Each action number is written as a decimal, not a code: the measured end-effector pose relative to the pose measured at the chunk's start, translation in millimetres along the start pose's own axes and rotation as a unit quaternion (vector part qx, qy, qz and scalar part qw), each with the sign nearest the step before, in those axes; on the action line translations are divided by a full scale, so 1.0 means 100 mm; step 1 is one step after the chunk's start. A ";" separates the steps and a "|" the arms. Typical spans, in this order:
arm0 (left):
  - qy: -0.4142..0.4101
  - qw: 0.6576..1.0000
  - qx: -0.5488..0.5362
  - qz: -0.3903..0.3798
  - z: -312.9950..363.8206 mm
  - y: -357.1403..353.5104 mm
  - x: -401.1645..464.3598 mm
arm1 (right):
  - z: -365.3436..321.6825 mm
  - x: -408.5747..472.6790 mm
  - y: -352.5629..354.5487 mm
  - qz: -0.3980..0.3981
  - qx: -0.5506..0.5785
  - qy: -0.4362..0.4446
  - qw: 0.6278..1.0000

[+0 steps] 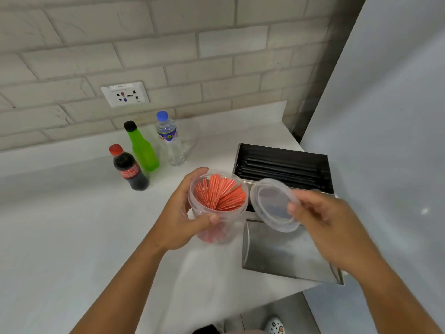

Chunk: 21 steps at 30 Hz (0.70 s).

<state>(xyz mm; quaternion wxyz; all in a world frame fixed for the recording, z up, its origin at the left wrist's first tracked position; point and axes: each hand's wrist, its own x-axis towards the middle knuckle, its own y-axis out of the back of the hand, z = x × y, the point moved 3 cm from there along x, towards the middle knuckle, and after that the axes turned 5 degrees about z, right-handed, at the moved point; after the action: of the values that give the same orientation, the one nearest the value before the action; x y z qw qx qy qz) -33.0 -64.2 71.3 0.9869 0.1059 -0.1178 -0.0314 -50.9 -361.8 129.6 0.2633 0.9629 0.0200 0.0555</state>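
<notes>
The left hand grips a clear plastic jar of red sachets, fingers curled round its wall. The right hand pinches the jar's clear round lid just beside it, near the white counter's right edge.

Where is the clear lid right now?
Head view, right of centre: the right hand pinches the clear lid just right of the open jar, in front of the metal box.

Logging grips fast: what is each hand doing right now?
Left hand: holding the jar of red sachets.
Right hand: holding the lid, off the jar.
</notes>
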 end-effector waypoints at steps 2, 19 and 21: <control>-0.007 1.000 -0.011 -0.011 0.10 -0.17 0.00 | -0.07 -0.04 0.18 0.056 0.014 0.034 0.998; 0.014 0.996 -0.071 -0.051 0.40 -1.23 0.06 | 0.34 -0.36 0.18 0.024 0.084 0.117 0.989; 0.010 0.996 -0.065 -0.060 0.41 -1.27 0.05 | 0.39 -0.37 0.19 0.018 0.092 0.116 0.989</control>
<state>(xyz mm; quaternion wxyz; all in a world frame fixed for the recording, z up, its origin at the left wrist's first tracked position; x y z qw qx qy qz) -42.8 -196.9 83.8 0.9891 0.0490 -0.0986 -0.0973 -83.2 -400.3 102.7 0.1686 0.9702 0.0386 0.1697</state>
